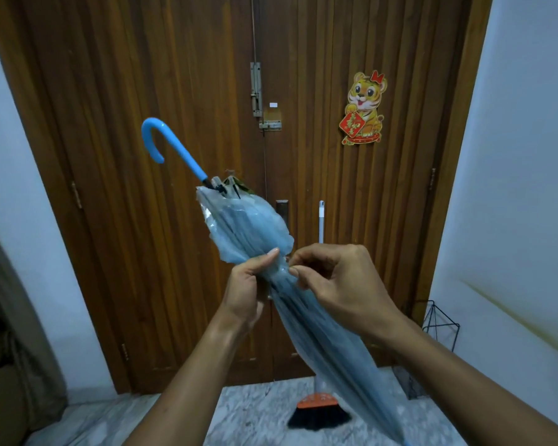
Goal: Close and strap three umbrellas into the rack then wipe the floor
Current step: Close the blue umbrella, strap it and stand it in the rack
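A person stands facing a dark brown wooden double door (pixel 181 156), seen from their own head looking down at 2 bare hands. Between the hands is 1 folded umbrella of pale blue translucent plastic (pixel 255 226), held slanted in the air in front of the door: its bright blue curved hook handle (pixel 165 140) points up and to the left, and its tip runs down to the lower right, out of the picture.

The left hand (pixel 248 284) is wrapped around the gathered canopy at its middle, thumb pressed on top, probably to keep the folds bunched tight. The right hand (pixel 332 278) is narrowed to a pinch, thumb and fingertips meeting right beside the left thumb on the canopy. This looks like the fastening of the umbrella's strap, but the strap itself is too small and too covered by fingers to make out.

A black wire rack (pixel 442 320) stands on the floor at the right, against the white wall; its base is cut off behind the right forearm, and no umbrella shows in it. A broom with an orange head and black bristles (pixel 319 410) leans against the door, partly behind the umbrella. The grey marbled floor (pixel 255 410) shows below. No other umbrellas are visible.
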The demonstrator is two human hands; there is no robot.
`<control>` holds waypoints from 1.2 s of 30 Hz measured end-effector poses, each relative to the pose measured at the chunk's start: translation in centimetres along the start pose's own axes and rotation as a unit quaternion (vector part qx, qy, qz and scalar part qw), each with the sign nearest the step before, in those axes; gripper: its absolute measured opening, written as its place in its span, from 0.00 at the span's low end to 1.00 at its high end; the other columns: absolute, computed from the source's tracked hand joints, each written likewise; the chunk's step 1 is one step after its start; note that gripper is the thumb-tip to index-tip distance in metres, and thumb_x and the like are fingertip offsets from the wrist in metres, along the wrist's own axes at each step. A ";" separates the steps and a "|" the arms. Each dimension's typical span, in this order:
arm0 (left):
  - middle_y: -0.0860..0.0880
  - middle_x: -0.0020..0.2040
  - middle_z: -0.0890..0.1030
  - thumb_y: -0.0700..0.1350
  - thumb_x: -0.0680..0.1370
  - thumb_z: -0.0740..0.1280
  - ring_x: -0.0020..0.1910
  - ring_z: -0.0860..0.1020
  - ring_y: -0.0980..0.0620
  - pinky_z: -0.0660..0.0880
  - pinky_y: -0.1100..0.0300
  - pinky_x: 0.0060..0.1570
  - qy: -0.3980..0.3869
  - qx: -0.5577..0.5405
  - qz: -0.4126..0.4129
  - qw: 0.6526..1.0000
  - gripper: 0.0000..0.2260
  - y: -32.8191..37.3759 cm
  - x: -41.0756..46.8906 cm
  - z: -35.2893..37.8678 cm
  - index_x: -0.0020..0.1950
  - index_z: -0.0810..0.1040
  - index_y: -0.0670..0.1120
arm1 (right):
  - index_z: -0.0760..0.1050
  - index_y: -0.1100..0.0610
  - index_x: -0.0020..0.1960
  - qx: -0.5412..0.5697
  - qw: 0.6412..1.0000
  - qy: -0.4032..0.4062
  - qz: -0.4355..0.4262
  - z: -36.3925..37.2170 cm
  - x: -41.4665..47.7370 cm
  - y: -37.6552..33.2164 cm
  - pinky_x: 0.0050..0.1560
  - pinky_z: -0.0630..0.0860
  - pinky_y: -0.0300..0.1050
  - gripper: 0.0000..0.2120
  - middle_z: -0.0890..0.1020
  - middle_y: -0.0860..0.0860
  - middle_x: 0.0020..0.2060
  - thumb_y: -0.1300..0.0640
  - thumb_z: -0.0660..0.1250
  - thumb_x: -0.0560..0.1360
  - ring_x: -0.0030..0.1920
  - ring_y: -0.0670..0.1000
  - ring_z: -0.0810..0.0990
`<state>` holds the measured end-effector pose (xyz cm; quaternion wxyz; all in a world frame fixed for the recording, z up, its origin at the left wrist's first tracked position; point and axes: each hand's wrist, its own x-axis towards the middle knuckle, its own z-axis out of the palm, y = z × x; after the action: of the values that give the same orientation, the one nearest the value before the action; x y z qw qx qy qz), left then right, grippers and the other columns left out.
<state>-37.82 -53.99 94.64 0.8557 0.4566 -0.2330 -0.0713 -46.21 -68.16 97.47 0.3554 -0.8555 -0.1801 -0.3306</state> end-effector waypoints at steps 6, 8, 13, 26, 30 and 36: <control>0.42 0.46 0.85 0.38 0.70 0.65 0.46 0.85 0.44 0.82 0.48 0.52 -0.059 -0.106 -0.033 0.992 0.11 0.6 -0.5 1.0 0.45 0.87 0.41 | 0.87 0.57 0.45 0.138 0.984 0.034 0.104 -0.8 1.2 0.7 0.44 0.85 0.46 0.03 0.88 0.49 0.38 0.59 0.77 0.72 0.42 0.48 0.87; 0.40 0.49 0.84 0.39 0.67 0.69 0.49 0.84 0.42 0.81 0.44 0.55 -0.066 -0.139 -0.039 0.987 0.14 0.8 -0.5 1.2 0.50 0.85 0.39 | 0.86 0.61 0.46 0.181 0.975 0.006 0.129 -1.2 1.6 0.7 0.45 0.84 0.43 0.05 0.88 0.52 0.40 0.61 0.78 0.71 0.43 0.49 0.87; 0.38 0.49 0.82 0.38 0.69 0.61 0.46 0.83 0.40 0.82 0.44 0.45 -0.075 -0.187 -0.049 0.978 0.20 0.6 -0.4 1.7 0.61 0.76 0.37 | 0.85 0.63 0.49 0.286 0.936 -0.039 0.200 -1.6 1.7 0.5 0.41 0.80 0.35 0.07 0.88 0.54 0.42 0.64 0.76 0.71 0.42 0.47 0.87; 0.36 0.59 0.78 0.42 0.62 0.52 0.45 0.77 0.42 0.79 0.53 0.38 -0.149 -0.190 -0.133 0.961 0.31 -0.6 0.7 0.7 0.60 0.80 0.35 | 0.83 0.66 0.47 0.365 0.882 -0.037 0.296 -0.2 1.4 1.5 0.37 0.81 0.37 0.05 0.85 0.55 0.36 0.68 0.74 0.71 0.36 0.48 0.84; 0.34 0.63 0.74 0.43 0.62 0.52 0.43 0.79 0.43 0.79 0.55 0.35 -0.146 -0.190 -0.136 0.961 0.32 -1.0 1.0 0.5 0.61 0.79 0.35 | 0.82 0.65 0.44 0.363 0.875 -0.044 0.318 0.5 1.7 1.9 0.34 0.80 0.36 0.02 0.84 0.54 0.35 0.69 0.74 0.72 0.34 0.47 0.83; 0.32 0.65 0.67 0.44 0.58 0.63 0.56 0.70 0.35 0.72 0.48 0.51 -0.116 -0.168 -0.126 0.971 0.39 -1.8 2.5 -0.5 0.68 0.70 0.30 | 0.82 0.62 0.42 0.362 0.867 -0.053 0.339 1.6 2.6 3.0 0.35 0.81 0.38 0.03 0.84 0.54 0.37 0.67 0.75 0.71 0.36 0.48 0.82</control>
<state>-35.20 -55.52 93.75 0.8714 0.3207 -0.2556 -0.2693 -42.04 -68.87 97.01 0.7204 -0.6913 -0.0041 -0.0558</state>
